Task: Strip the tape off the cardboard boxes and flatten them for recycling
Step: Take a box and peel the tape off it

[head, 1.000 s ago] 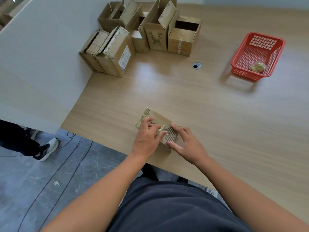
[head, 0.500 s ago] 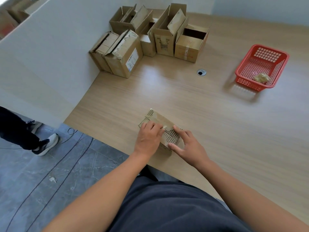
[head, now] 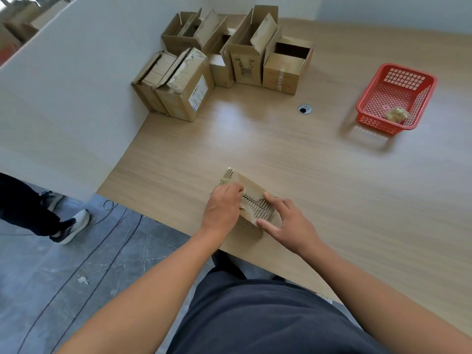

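Observation:
A small cardboard box (head: 251,186) lies on the wooden table (head: 332,175) near its front edge. Its top seam is torn into a ragged corrugated strip. My left hand (head: 222,208) sits on the box's left half, its fingers curled at the seam and pinching the tape, which is mostly hidden under them. My right hand (head: 286,221) presses the box's right end with straight, spread fingers: the index finger lies on top and the thumb on the near side.
Several cardboard boxes (head: 229,60), some with open flaps, stand at the back left against a grey partition (head: 63,98). A red basket (head: 396,98) at the right holds a tape wad (head: 396,114). A cable hole (head: 304,109) lies between them. Someone's leg and shoe (head: 71,226) and cables are on the floor at the left.
My left hand has slid left along the seam, baring more torn corrugation. The tape wad seen in its fingers earlier is now hidden. The camera tilted up slightly.

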Motion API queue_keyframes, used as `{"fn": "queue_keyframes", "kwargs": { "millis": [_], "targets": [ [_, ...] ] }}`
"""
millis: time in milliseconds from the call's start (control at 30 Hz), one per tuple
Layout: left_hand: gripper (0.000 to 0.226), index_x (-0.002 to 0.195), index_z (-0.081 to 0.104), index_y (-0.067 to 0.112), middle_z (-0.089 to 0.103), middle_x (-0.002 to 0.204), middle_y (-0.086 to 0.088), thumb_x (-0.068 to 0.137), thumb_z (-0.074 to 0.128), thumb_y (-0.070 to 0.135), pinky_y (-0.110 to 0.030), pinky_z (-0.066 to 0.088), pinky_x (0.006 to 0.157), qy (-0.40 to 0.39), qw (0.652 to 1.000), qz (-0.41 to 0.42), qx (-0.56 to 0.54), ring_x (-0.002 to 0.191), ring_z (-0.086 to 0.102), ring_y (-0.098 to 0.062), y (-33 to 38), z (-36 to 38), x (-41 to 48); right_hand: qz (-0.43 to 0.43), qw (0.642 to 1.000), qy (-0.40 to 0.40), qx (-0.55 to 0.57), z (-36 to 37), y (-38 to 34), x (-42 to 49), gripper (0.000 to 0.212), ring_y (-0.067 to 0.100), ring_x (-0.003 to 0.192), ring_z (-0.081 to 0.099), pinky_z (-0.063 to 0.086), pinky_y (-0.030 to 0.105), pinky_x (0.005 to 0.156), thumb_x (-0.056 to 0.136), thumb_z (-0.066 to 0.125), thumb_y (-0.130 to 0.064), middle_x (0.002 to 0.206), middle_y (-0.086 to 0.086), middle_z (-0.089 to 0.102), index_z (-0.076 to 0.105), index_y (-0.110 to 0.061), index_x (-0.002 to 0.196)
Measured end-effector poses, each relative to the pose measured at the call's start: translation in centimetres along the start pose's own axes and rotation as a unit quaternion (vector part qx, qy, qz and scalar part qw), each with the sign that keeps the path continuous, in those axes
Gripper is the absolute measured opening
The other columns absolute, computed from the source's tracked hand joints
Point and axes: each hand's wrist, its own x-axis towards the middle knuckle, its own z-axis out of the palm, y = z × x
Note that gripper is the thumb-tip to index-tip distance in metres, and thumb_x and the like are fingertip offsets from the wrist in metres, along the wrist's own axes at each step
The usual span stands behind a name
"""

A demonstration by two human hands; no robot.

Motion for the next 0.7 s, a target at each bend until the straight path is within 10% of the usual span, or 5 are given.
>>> {"fn": "queue_keyframes", "kwargs": {
  "millis": [233, 533, 700],
  "targets": [
    [0.029, 0.109, 0.072, 0.018, 0.051, 0.114, 0.001, 0.087, 0.077, 0.037, -0.022, 0.041, 0.090, 0.037, 0.997, -0.067, -0.017, 0.105, 0.046, -0.013, -0.6, 0.7, -0.1, -0.011, 0.998, 0.007, -0.068, -0.2, -0.6, 0.1, 0.077, 0.021, 0.136, 0.040, 0.052, 0.046, 0.098, 0.087, 0.054, -0.074, 0.155, -0.009, 0.034, 0.027, -0.048, 0.154],
    [0.023, 0.124, 0.061, 0.018, 0.067, 0.093, -0.002, 0.101, 0.061, 0.023, -0.039, 0.053, 0.075, 0.044, 0.999, -0.023, -0.007, 0.088, 0.056, -0.022, -0.9, -0.3, 0.1, -0.031, 0.990, 0.026, -0.132, -0.4, -1.7, 0.5, 0.083, 0.023, 0.135, 0.041, 0.050, 0.046, 0.102, 0.084, 0.051, -0.079, 0.154, -0.009, 0.037, 0.036, -0.034, 0.152],
    [0.028, 0.106, 0.071, 0.011, 0.052, 0.117, -0.009, 0.087, 0.079, 0.029, -0.031, 0.052, 0.086, 0.050, 0.998, -0.024, -0.029, 0.094, 0.054, -0.022, -1.4, 0.4, 0.0, -0.030, 0.988, 0.031, -0.150, -0.4, -2.1, 0.9, 0.083, 0.023, 0.132, 0.044, 0.050, 0.045, 0.100, 0.082, 0.051, -0.082, 0.149, -0.008, 0.041, 0.038, -0.032, 0.147]
  ]
}}
